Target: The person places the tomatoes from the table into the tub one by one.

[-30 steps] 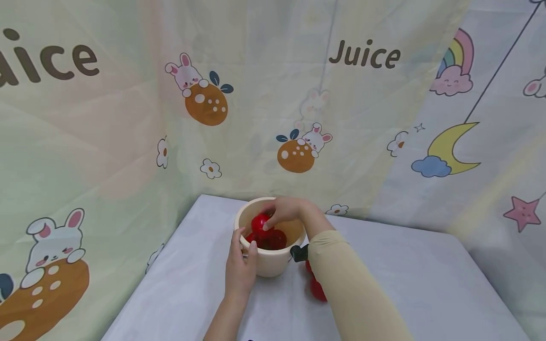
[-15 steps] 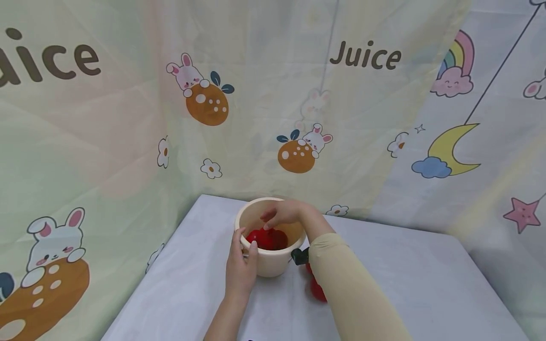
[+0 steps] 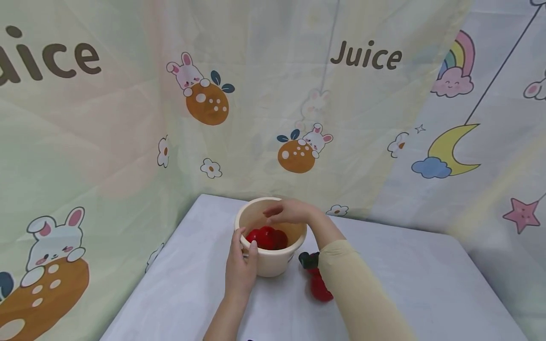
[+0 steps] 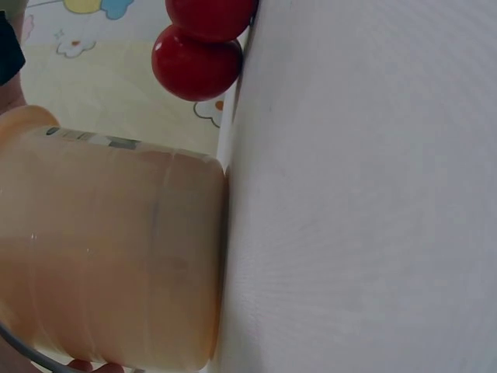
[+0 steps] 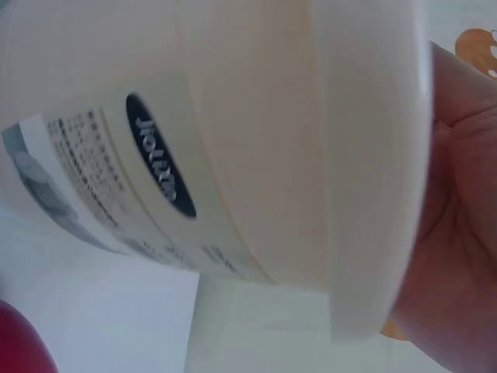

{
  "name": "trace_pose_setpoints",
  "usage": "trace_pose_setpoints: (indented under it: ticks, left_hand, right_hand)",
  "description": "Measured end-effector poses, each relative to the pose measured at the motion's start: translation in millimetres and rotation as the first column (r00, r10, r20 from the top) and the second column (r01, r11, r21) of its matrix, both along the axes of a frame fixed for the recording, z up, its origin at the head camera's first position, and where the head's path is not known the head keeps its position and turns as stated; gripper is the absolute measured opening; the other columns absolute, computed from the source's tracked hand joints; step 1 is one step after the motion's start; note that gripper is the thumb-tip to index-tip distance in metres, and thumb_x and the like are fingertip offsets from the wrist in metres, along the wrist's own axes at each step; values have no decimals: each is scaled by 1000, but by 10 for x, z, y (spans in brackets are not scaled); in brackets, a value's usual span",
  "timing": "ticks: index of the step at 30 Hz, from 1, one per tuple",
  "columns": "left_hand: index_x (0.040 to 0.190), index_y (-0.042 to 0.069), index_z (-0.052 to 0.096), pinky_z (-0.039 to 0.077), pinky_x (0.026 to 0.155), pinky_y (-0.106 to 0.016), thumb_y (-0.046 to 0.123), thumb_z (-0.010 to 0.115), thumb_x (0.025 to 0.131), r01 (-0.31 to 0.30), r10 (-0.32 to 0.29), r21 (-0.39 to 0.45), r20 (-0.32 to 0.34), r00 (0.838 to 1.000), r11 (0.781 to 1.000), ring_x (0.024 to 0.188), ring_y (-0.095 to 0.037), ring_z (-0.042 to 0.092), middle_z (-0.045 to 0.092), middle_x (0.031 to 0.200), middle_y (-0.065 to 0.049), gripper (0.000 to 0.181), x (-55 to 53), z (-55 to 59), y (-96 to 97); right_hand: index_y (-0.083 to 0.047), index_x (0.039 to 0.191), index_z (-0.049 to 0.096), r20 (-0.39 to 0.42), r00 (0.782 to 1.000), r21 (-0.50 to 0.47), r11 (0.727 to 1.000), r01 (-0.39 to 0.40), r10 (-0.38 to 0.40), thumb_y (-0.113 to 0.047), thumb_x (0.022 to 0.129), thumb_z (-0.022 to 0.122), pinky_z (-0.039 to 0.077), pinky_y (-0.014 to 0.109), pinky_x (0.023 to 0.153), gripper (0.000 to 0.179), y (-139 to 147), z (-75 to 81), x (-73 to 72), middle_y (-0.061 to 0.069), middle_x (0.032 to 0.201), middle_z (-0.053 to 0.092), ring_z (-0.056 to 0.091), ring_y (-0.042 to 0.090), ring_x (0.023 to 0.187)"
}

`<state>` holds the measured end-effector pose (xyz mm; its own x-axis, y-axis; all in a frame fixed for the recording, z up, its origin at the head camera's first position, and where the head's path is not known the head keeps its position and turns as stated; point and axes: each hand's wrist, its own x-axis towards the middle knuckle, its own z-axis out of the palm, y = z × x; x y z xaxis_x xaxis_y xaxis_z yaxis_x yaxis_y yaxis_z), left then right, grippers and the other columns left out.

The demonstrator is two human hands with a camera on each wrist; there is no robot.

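Note:
A cream plastic bucket point(image 3: 271, 263) stands upright on the white-covered table. My left hand point(image 3: 241, 267) holds its near left side, with the thumb and fingers around the rim. Several glossy red, round, apple-like balls point(image 3: 266, 237) lie inside the bucket. Over the far right rim reaches my right hand point(image 3: 292, 211), its loosely bent fingers above the red balls and nothing held in them. The right wrist view has the palm point(image 5: 470, 202) behind the rim and a printed label point(image 5: 155, 171) on the bucket's wall.
To the right of the bucket sit more red balls point(image 3: 320, 288), partly hidden by the right sleeve and a black wrist strap point(image 3: 309, 260). Two touching ones point(image 4: 198, 66) show in the left wrist view. A printed curtain point(image 3: 256, 118) hangs behind the table point(image 3: 179, 284).
My right hand has let go of a red ball inside the bucket and risen away from it, its forearm shifting slightly right. The left hand stays on the rim.

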<state>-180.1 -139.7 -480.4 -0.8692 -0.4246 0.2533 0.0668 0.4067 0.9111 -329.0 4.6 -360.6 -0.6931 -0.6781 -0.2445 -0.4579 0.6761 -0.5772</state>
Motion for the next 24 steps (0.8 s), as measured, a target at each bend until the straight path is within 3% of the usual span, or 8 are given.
trace_pose_setpoints:
  ticks: [4, 10, 17, 24]
  left_hand:
    - [145, 31, 36, 56, 91, -44, 39, 56, 98, 1, -1, 1, -7, 1000, 1000, 126, -19, 52, 46, 149, 5, 52, 4, 13, 7]
    - [145, 31, 36, 57, 88, -42, 45, 55, 97, -7, 6, -17, -17, 1000, 1000, 125, -18, 53, 46, 149, 5, 54, 8, -2, 8]
    - [145, 31, 37, 58, 87, -43, 41, 58, 96, -14, 13, -16, -44, 999, 1000, 127, -19, 52, 46, 148, 6, 54, -14, -24, 13]
    - [145, 30, 37, 58, 86, -43, 38, 57, 96, -13, 12, -13, -28, 1000, 1000, 126, -18, 52, 46, 149, 5, 53, -11, -20, 22]
  right_hand:
    - [-27, 134, 62, -51, 999, -46, 999, 17, -19, -37, 92, 66, 51, 47, 101, 43, 136, 35, 37, -8, 129, 66, 57, 18, 124]
    - [-27, 133, 62, -55, 994, -170, 982, 84, -94, -43, 90, 67, 55, 44, 96, 46, 386, 59, 116, -8, 129, 65, 58, 19, 123]
    - [-26, 135, 60, 9, 983, -343, 923, 175, -183, -46, 91, 66, 51, 49, 101, 49, 753, -76, 202, -3, 135, 62, 54, 22, 129]
    - [-28, 138, 56, 67, 954, -401, 868, 293, -291, -42, 92, 66, 49, 53, 103, 49, 1115, -274, 400, -3, 140, 57, 51, 26, 134]
